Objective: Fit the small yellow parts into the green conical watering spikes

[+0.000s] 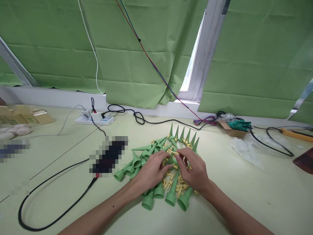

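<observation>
A pile of green plastic cone nozzles [170, 197] with round hollow bases lies before me, mixed with small yellow plastic fittings [180, 188]. My left hand [153, 168] has its thumb and forefinger closed about a green cone [170, 159], whose lower part is hidden. Between the thumb and fingertips of my right hand [194, 168] is a small yellow fitting [175, 153], right above that cone. Just beyond both hands, several green cones [182, 133] stand upright in a curved row, with yellow fittings by their bases.
To the left lies a dark, blurred-out device [110, 156] on a black cable [22, 209]. A white power strip [95, 120] stands by the wall. At the back right are a small cardboard box [231, 129] and clear plastic bags [246, 150]. Small cartons [26, 116] sit far left.
</observation>
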Available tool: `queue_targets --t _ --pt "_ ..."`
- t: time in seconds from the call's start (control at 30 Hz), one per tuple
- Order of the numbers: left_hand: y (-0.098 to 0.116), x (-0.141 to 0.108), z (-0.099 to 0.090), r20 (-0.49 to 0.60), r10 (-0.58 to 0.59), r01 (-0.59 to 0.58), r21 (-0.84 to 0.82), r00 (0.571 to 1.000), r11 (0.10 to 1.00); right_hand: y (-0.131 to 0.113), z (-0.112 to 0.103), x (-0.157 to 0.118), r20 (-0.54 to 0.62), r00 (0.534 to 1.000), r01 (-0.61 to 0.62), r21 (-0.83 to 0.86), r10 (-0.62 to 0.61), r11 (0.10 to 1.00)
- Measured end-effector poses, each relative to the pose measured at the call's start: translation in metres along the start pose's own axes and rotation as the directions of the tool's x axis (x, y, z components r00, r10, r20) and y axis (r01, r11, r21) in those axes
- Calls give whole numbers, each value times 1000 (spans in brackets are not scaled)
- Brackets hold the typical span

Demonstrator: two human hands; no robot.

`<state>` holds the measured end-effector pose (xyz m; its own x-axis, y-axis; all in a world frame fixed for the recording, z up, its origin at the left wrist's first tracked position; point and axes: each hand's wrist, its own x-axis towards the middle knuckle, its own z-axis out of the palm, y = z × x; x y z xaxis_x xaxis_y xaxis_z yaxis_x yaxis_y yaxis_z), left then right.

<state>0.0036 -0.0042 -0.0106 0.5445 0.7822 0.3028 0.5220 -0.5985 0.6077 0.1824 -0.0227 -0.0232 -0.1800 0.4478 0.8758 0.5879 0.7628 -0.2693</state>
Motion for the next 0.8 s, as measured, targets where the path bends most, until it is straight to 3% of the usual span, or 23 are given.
queue_targets --t 0.33,0.53,0.8 --pt "-2 0 2 9 38 -38 -9 999 999 -1 0 1 2 1000 -13 -1 13 1000" --pt "3 2 -4 -139 -31 34 21 990 999 -1 -1 3 -28 999 -24 -9 24 1000" --pt "10 4 -12 -319 -145 101 -151 937 983 2 -1 2 18 988 -153 -29 154 988"
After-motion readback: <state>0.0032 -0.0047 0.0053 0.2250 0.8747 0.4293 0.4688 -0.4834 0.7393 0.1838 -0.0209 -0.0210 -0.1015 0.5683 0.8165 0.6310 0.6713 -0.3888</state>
